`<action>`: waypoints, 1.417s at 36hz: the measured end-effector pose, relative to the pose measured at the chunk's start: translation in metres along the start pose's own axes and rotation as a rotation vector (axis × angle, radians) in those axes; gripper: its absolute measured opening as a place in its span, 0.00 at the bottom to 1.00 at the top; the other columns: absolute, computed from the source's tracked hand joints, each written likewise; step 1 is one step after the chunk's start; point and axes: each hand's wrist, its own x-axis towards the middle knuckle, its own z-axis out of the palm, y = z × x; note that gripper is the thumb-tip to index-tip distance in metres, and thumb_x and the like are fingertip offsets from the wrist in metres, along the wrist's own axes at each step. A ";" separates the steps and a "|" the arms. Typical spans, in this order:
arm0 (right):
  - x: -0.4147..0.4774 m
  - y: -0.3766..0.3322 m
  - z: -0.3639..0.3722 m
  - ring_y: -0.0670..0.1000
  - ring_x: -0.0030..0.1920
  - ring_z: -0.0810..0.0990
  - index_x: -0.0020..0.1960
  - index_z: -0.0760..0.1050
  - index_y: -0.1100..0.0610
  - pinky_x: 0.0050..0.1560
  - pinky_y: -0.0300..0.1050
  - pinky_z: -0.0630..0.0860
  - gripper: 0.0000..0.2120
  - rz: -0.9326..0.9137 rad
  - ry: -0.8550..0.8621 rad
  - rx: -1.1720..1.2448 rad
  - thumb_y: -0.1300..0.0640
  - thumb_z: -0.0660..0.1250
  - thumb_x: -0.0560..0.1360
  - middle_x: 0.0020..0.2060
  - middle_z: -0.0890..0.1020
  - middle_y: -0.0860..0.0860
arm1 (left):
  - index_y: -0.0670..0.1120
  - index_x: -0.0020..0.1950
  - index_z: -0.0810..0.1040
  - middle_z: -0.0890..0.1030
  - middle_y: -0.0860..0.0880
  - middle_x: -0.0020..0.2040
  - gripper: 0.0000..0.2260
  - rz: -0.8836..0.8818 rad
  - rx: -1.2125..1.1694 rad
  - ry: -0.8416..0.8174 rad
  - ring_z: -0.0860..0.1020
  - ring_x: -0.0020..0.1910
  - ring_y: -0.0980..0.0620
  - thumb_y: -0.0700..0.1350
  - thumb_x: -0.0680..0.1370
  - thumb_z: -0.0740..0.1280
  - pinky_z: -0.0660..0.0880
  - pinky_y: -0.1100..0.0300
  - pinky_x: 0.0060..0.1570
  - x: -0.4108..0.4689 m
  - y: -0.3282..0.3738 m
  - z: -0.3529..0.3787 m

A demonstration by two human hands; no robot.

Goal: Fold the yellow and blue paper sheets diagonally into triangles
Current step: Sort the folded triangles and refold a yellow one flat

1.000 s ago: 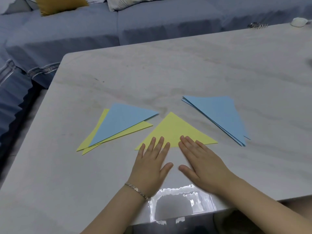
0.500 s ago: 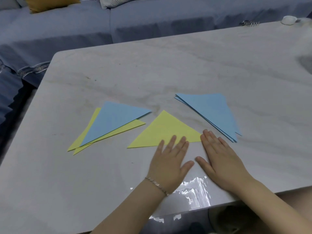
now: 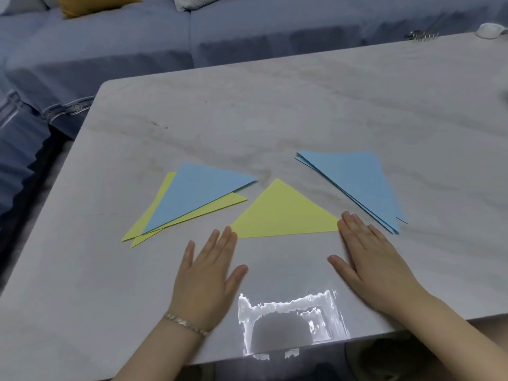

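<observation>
A yellow paper triangle (image 3: 280, 213) lies flat in the middle of the marble table (image 3: 302, 111). My left hand (image 3: 206, 279) rests palm down, fingers spread, its fingertips at the triangle's left corner. My right hand (image 3: 373, 259) lies flat too, fingertips touching the right corner. To the left, a blue triangle (image 3: 198, 193) sits on top of yellow triangles (image 3: 154, 218). To the right is a stack of blue triangles (image 3: 357, 185). Neither hand holds anything.
A blue-grey sofa (image 3: 247, 31) runs behind the table, with a mustard cushion (image 3: 93, 4) on it. A small metal clip (image 3: 422, 35) and a white object (image 3: 490, 30) lie at the table's far right edge. The near table edge is just under my wrists.
Both hands slid apart along the yellow triangle's lower edge: from its middle out to its left and right corners.
</observation>
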 end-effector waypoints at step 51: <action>0.043 -0.031 -0.041 0.53 0.62 0.65 0.58 0.74 0.60 0.62 0.34 0.56 0.16 0.121 0.402 0.540 0.65 0.66 0.71 0.59 0.72 0.58 | 0.57 0.59 0.71 0.76 0.48 0.44 0.20 -0.128 -0.947 0.232 0.75 0.39 0.52 0.36 0.73 0.66 0.69 0.71 0.39 0.051 -0.022 -0.052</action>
